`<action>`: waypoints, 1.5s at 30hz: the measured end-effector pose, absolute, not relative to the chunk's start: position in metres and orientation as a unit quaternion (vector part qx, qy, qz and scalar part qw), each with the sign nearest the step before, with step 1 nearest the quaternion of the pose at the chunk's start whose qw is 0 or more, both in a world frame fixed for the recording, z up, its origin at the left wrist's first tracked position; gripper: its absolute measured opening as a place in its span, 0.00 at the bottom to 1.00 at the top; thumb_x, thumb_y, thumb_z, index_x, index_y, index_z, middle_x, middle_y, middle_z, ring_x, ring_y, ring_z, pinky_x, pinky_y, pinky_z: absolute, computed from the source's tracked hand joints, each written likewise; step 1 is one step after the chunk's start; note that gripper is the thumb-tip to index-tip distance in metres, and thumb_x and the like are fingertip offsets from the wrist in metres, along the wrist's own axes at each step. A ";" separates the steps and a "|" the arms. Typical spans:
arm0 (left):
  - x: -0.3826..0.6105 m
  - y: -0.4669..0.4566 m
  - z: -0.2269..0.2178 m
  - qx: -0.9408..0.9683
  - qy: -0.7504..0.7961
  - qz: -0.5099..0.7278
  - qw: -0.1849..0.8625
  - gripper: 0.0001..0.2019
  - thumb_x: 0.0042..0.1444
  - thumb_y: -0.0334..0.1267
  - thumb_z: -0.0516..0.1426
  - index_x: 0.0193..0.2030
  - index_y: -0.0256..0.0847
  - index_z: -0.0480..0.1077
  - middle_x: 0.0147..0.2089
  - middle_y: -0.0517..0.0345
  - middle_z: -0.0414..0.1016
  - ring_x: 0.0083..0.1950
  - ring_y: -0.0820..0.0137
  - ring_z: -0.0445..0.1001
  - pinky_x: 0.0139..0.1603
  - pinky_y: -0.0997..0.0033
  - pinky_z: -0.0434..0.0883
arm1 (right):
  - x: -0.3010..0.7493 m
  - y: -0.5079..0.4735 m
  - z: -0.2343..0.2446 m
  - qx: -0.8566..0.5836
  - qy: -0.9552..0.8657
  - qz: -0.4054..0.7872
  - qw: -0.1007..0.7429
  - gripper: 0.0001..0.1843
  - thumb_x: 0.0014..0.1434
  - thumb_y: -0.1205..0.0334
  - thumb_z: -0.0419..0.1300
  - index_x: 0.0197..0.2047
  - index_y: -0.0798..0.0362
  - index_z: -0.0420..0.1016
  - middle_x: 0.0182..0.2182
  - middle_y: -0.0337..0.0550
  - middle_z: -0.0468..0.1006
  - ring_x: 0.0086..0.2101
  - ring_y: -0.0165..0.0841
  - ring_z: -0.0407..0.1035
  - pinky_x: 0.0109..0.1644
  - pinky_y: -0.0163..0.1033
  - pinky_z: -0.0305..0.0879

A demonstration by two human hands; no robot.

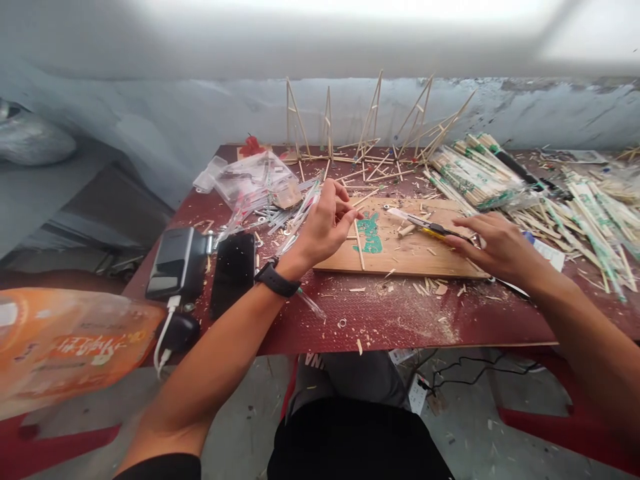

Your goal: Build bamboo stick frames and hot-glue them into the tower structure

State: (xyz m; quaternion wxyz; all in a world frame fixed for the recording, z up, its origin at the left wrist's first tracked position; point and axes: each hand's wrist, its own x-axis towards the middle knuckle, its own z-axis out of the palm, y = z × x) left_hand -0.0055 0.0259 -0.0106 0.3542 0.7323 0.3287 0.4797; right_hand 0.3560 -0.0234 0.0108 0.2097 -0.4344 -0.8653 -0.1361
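My left hand [330, 223], with a dark watch on its wrist, is pinched at thumb and index fingertips on a thin wooden stick [359, 247]. That stick slants down across a wooden board [335, 261] with a green printed figure. My right hand [493, 243] hovers over the board's right end, thumb and fingers apart. Between and under them is the handle of a utility knife [425, 225], yellow and black, blade end toward the left. Short cut stick pieces [407, 230] lie around the knife.
Stick frames [375, 120] stand along the wall. Bagged sticks [475, 177] and loose sticks fill the right side. At left are a plastic box [255, 177], a phone [233, 273], a power bank [177, 263] and an orange bag [75, 347]. Shavings cover the red table [310, 333].
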 end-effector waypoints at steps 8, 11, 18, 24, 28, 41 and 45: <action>-0.009 0.028 -0.010 0.734 0.346 0.480 0.332 0.16 0.66 0.20 0.56 0.45 0.45 0.56 0.36 0.61 0.84 0.35 0.72 0.84 0.33 0.69 0.71 | 0.311 0.015 0.023 -0.492 -0.846 -0.023 0.203 0.11 0.65 0.51 0.60 0.42 0.48 0.76 0.38 0.53 0.81 0.38 0.47 0.76 0.44 0.54 0.73; -0.008 0.028 -0.011 0.733 0.340 0.487 0.331 0.16 0.66 0.19 0.56 0.45 0.45 0.57 0.35 0.61 0.85 0.32 0.73 0.82 0.32 0.69 0.70 | 0.290 0.015 0.036 -0.530 -0.795 -0.037 0.291 0.08 0.59 0.59 0.63 0.39 0.46 0.66 0.27 0.42 0.74 0.27 0.38 0.69 0.35 0.45 0.65; -0.002 0.023 -0.014 0.717 0.299 0.504 0.378 0.14 0.67 0.25 0.56 0.43 0.46 0.54 0.37 0.59 0.83 0.39 0.70 0.86 0.30 0.71 0.70 | 0.241 0.015 0.018 -0.424 -0.859 -0.020 0.285 0.20 0.76 0.48 0.50 0.35 0.49 0.68 0.25 0.40 0.72 0.24 0.33 0.62 0.32 0.40 0.55; 0.010 0.010 -0.012 0.676 0.274 0.524 0.439 0.16 0.71 0.36 0.61 0.44 0.48 0.53 0.38 0.59 0.83 0.43 0.65 0.88 0.32 0.70 0.76 | 0.238 0.007 -0.002 -0.398 -0.868 -0.086 0.286 0.32 0.81 0.41 0.38 0.33 0.49 0.66 0.26 0.42 0.72 0.25 0.33 0.60 0.31 0.40 0.51; 0.013 0.007 -0.010 0.662 0.265 0.527 0.463 0.18 0.70 0.39 0.63 0.43 0.48 0.53 0.33 0.62 0.81 0.40 0.67 0.88 0.27 0.74 0.71 | 0.234 0.005 -0.001 -0.387 -0.860 -0.118 0.310 0.30 0.82 0.41 0.40 0.35 0.50 0.67 0.27 0.41 0.73 0.25 0.32 0.59 0.31 0.39 0.51; 0.017 0.006 -0.011 0.657 0.267 0.520 0.476 0.21 0.69 0.43 0.65 0.42 0.48 0.52 0.26 0.73 0.63 0.32 0.74 0.81 0.28 0.77 0.70 | 0.232 0.004 -0.008 -0.393 -0.853 -0.149 0.311 0.35 0.81 0.37 0.38 0.34 0.51 0.68 0.23 0.39 0.71 0.21 0.29 0.55 0.26 0.38 0.46; 0.020 0.005 -0.013 0.662 0.255 0.531 0.464 0.21 0.69 0.43 0.66 0.43 0.48 0.53 0.25 0.76 0.56 0.26 0.78 0.75 0.27 0.78 0.69 | 0.231 0.003 -0.006 -0.396 -0.843 -0.171 0.320 0.36 0.81 0.37 0.38 0.33 0.52 0.68 0.21 0.37 0.69 0.20 0.28 0.53 0.25 0.38 0.43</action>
